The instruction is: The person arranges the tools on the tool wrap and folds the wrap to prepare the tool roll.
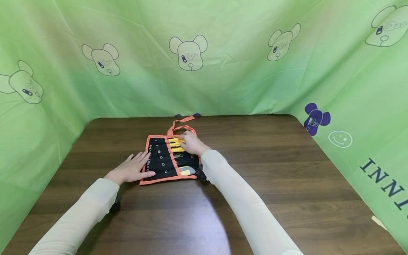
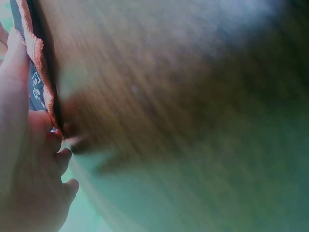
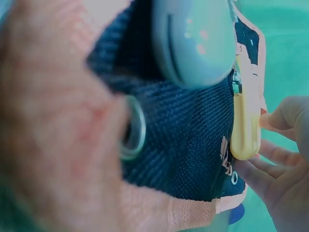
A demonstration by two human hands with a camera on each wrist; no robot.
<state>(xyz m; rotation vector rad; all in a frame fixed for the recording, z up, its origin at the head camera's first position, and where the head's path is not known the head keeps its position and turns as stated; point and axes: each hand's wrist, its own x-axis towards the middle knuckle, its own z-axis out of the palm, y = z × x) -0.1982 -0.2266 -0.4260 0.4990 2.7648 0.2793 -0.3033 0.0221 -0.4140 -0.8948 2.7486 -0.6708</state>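
A black tool roll (image 1: 159, 164) with orange trim lies spread on the table, white size numbers printed along its pockets. My left hand (image 1: 132, 170) rests flat over its left edge, fingers spread and thumb on the fabric. At the far right part of the roll, my right hand (image 1: 192, 143) pinches a yellow-handled tool (image 3: 246, 123); its lower end sits out of sight in a pocket. Other yellow handles (image 1: 177, 149) lie just below that hand. A grey and yellow utility knife (image 1: 187, 171) fills the nearest pocket, close to the right wrist camera.
Orange tie straps (image 1: 173, 129) trail from the roll's far edge. Brown wood tabletop (image 1: 271, 170) extends around the roll. Green printed cloth (image 1: 223, 85) hangs behind the table and along both sides.
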